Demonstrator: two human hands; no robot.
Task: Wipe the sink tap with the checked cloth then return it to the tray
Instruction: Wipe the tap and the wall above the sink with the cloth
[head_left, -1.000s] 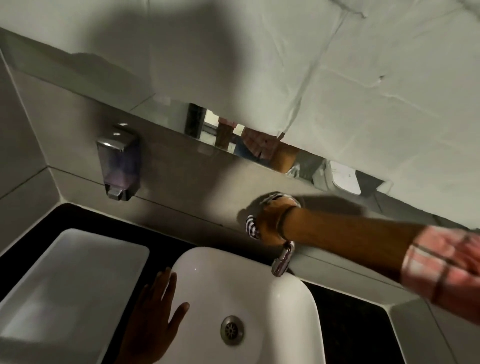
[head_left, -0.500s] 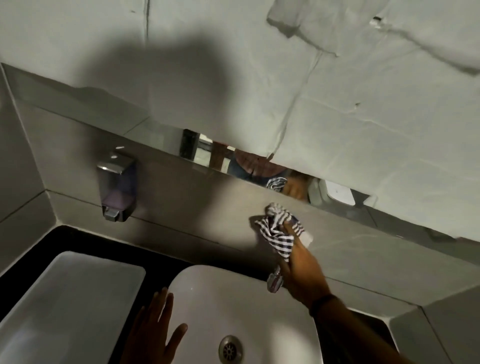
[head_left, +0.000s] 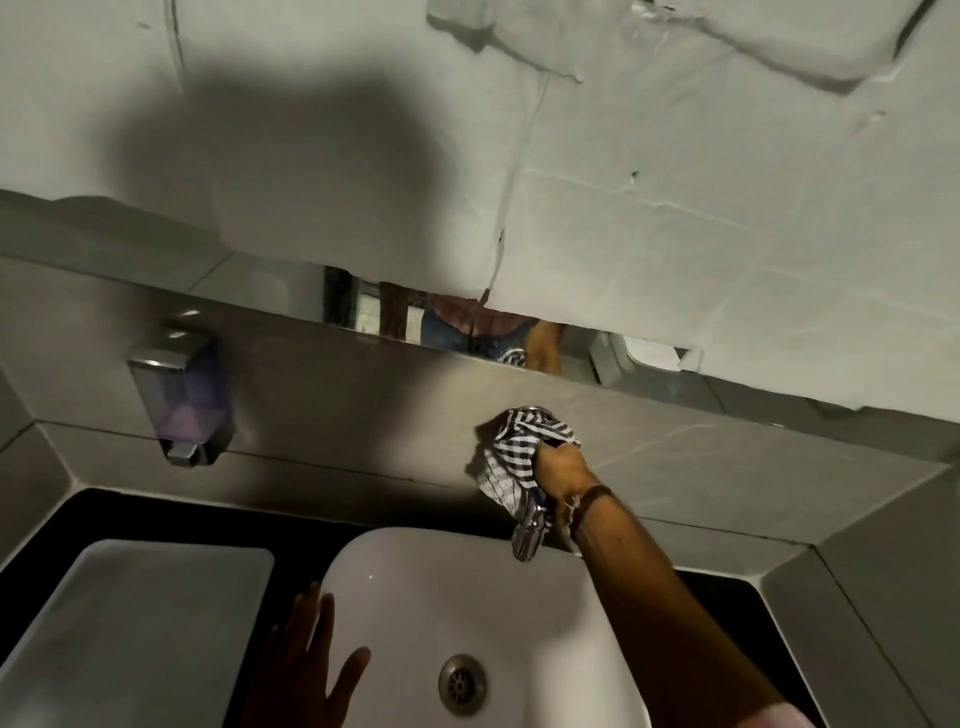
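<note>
The checked cloth (head_left: 511, 454), dark and white, is bunched in my right hand (head_left: 561, 470), which presses it around the chrome sink tap (head_left: 529, 535) on the back wall. Only the tap's spout shows below the cloth, above the rim of the white sink (head_left: 395, 561). My left hand (head_left: 306, 665) rests flat with fingers spread on the sink's left edge and holds nothing. A pale grey tray (head_left: 130, 623) lies on the dark counter to the left of the sink.
A soap dispenser (head_left: 179, 397) with purple liquid hangs on the grey tiled wall at the left. A strip of mirror (head_left: 363, 306) runs above the tiles, mostly covered by white paper. The sink drain (head_left: 462, 686) is at the bottom centre.
My right hand has turned and slid the cloth down from the tap's top along its body; my forearm now comes in from below instead of from the right. The left hand stays on the sink.
</note>
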